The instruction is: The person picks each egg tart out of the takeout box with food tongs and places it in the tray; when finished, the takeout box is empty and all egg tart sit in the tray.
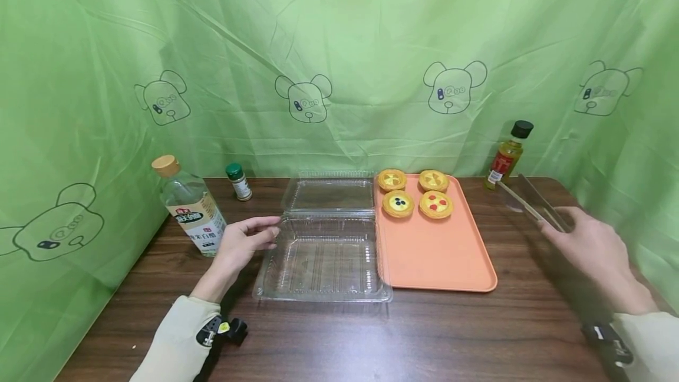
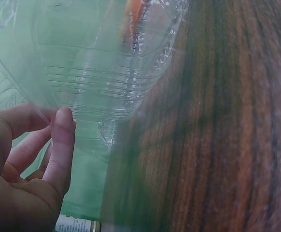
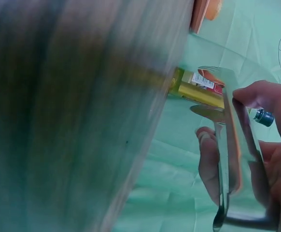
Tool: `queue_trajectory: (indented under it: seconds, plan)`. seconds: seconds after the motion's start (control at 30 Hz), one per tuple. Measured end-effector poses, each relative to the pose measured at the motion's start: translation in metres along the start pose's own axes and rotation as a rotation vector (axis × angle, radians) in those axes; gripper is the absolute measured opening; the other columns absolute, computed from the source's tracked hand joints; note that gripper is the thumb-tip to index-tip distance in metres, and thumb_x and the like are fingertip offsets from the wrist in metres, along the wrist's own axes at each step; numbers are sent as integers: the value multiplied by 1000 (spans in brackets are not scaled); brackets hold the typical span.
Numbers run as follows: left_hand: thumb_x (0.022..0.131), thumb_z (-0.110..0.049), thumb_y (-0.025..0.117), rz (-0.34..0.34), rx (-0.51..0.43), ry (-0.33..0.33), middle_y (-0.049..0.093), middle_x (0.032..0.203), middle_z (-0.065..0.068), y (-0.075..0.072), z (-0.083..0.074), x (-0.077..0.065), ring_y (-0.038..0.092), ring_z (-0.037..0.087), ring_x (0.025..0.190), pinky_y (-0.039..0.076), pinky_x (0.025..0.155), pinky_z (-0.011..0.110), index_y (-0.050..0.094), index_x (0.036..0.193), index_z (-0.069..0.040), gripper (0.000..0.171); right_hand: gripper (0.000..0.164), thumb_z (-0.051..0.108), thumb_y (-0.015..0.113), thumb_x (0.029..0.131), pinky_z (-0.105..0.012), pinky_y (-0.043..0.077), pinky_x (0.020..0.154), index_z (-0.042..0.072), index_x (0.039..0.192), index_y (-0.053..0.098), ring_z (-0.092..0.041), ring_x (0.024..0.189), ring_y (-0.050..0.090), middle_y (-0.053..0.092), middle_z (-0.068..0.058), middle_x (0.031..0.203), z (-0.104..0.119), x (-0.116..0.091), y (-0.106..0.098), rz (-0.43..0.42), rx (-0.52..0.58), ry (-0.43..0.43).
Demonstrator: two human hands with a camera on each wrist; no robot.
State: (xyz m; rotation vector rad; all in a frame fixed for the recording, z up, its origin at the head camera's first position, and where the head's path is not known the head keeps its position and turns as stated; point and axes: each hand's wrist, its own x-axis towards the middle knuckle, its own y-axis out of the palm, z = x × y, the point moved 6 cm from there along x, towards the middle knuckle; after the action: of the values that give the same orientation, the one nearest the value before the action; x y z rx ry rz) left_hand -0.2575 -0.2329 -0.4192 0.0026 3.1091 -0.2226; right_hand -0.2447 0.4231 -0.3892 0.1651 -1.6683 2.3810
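A clear plastic clamshell container (image 1: 329, 264) lies with its lid raised at the back on the dark wooden table. My left hand (image 1: 244, 246) pinches its left edge between thumb and fingers; the left wrist view shows this hand (image 2: 39, 150) on the thin rim. On the right, my right hand (image 1: 594, 246) holds metal tongs (image 1: 536, 205) above the table, their arms apart with nothing between them. In the right wrist view the tongs (image 3: 232, 159) lie between thumb and fingers. Several egg tarts (image 1: 398, 204) with different toppings sit at the far end of an orange tray (image 1: 435, 258).
A large vinegar bottle (image 1: 198, 217) stands left of my left hand, with a small green-capped shaker (image 1: 239, 181) behind. An oil bottle (image 1: 506, 155) with a black cap stands at the back right, beyond the tongs. Green cloth (image 1: 339, 28) encloses the back and sides.
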Motion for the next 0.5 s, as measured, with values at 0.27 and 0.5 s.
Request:
queue_trajectory:
  seconds: [0.27,0.5]
  plan:
    - [100,1,71,2,8,-10,74,119,24,0,0,-2,75,23,100,66,86,34,68,134,8,35,65,46,67,102,-55,50,48,-4,141,56,-64,88,61,61,-44,121,-8,-1,1,62,14,9]
    - [100,0,71,8,10,3,75,116,22,-1,-2,-2,74,18,96,66,86,34,68,134,9,35,64,44,67,101,-57,51,49,-9,137,56,-65,87,61,62,-45,116,-10,-1,3,79,18,8]
